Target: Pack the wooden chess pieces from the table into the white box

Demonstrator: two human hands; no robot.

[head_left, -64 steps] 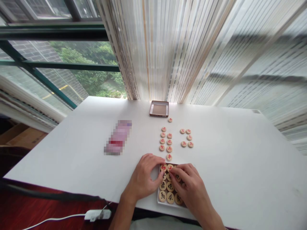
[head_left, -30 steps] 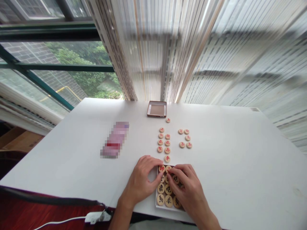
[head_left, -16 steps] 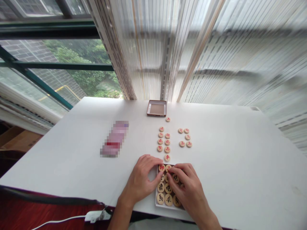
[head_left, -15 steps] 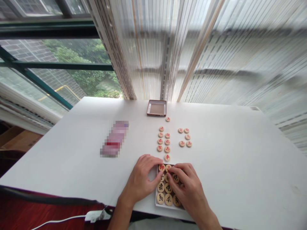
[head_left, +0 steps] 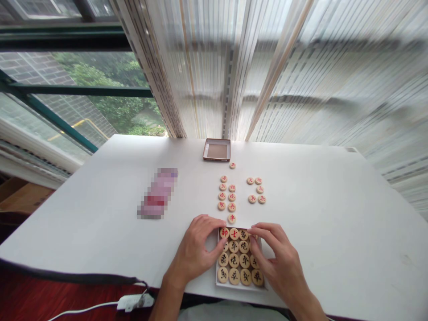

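Note:
A shallow white box near the table's front edge holds rows of round wooden xiangqi pieces, most with black characters. Two in its far row, a red-marked piece and its neighbour, have red ones. My left hand grips the box's far left corner, index finger at the rim and thumb over the inside edge. At the far right corner, my right hand has thumb and index finger around a partly covered xiangqi piece. Its other fingers are bent, and the hand hides part of the right column.
Beyond the box, loose red-marked pieces lie in two columns, with another group to their right. A brown-rimmed lid stands near the curtain. Left lies a blurred pink item; a white power strip is below the table edge.
My right hand has moved right, from the second piece of the far row to the far right corner, uncovering more black pieces. My left hand stays at the box's left corner.

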